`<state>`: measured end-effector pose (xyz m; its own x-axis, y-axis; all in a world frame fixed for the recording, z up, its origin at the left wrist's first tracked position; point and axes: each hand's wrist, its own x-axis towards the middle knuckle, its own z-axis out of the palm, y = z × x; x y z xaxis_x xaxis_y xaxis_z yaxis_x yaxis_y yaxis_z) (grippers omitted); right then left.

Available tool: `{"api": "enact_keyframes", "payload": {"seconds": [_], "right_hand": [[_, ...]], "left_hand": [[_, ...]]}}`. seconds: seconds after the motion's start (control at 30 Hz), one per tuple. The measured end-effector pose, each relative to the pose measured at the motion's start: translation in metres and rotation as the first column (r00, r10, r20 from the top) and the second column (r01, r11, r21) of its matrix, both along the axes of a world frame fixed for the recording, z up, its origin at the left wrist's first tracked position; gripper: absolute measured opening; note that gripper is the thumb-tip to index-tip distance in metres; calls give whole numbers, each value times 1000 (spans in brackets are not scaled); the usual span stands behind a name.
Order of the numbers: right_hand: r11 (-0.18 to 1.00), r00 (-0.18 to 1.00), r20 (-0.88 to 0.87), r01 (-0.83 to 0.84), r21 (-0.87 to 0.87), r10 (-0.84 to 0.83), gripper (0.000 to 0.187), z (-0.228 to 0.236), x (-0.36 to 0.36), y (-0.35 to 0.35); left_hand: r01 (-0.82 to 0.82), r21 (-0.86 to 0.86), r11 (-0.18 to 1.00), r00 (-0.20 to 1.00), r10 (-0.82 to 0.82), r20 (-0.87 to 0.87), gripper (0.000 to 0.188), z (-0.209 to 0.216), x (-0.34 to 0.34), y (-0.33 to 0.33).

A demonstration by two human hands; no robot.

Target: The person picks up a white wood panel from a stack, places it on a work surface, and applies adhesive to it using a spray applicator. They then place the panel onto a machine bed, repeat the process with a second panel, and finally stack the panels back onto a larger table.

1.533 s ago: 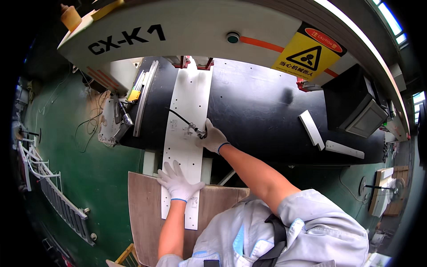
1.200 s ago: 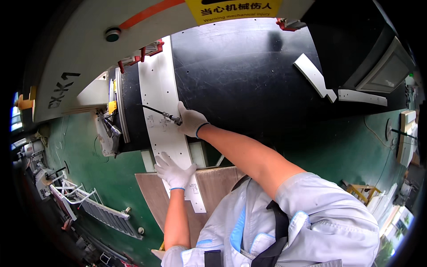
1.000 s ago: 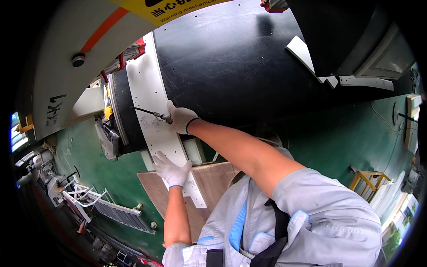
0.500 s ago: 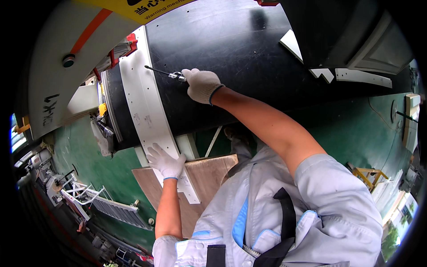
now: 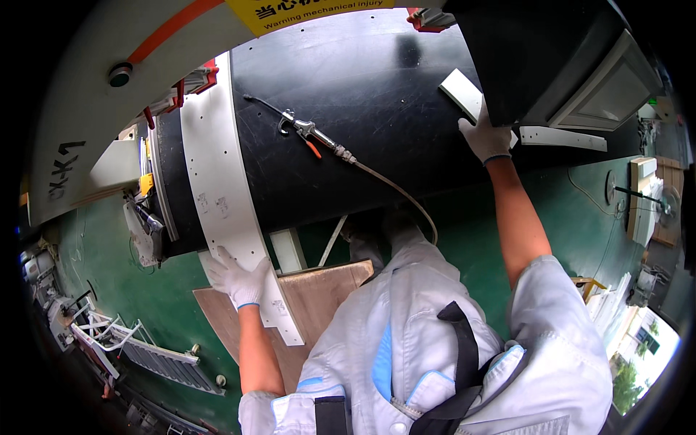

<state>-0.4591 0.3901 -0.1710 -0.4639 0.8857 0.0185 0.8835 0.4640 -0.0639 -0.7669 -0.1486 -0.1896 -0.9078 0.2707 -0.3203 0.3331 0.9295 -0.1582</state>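
Note:
A long white perforated strip (image 5: 221, 156) runs from the black worktop (image 5: 348, 80) down over a wood-patterned board (image 5: 322, 293). My gloved left hand (image 5: 239, 279) lies on the strip's near part, fingers spread. On the right of the worktop, my gloved right hand (image 5: 487, 138) reaches to the lower end of a white block (image 5: 462, 93). Its thumb stands apart from the fingers, and a small white piece shows partly behind it. An air blow gun (image 5: 308, 130) with an orange trigger lies on the worktop between my hands, its hose (image 5: 406, 194) trailing toward me.
A curved white strip (image 5: 562, 138) lies at the right, below a dark machine panel (image 5: 536, 58). A grey machine cover (image 5: 94, 109) with a yellow warning label (image 5: 312, 16) overhangs the upper left. A white ladder-like frame (image 5: 148, 355) rests on the green floor at the lower left.
My right hand has let go of the air blow gun, now lying on the worktop, and moved right to the white pieces. My left hand stays on the long strip.

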Motion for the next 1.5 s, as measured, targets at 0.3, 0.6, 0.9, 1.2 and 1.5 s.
{"api": "enact_keyframes", "payload": {"seconds": [0.3, 0.6, 0.9, 1.2, 1.5], "right_hand": [[987, 986, -163, -45, -154, 19, 52, -3, -1, 23], [652, 566, -420, -753, 88, 710, 48, 9, -294, -99], [793, 696, -435, -605, 72, 571, 38, -66, -456, -150], [825, 727, -497, -564, -39, 474, 50, -60, -490, -149], [883, 806, -385, -465, 59, 450, 49, -76, -495, -155]], "left_hand": [[55, 129, 990, 992, -40, -116, 133, 5, 3, 14], [-40, 109, 993, 999, 39, 10, 135, 18, 1, 16], [-118, 147, 982, 983, 94, 159, 136, 30, -6, 20], [-129, 198, 972, 982, 97, 160, 137, 25, -7, 13], [-95, 117, 989, 986, 77, 147, 136, 32, -6, 17]]}}
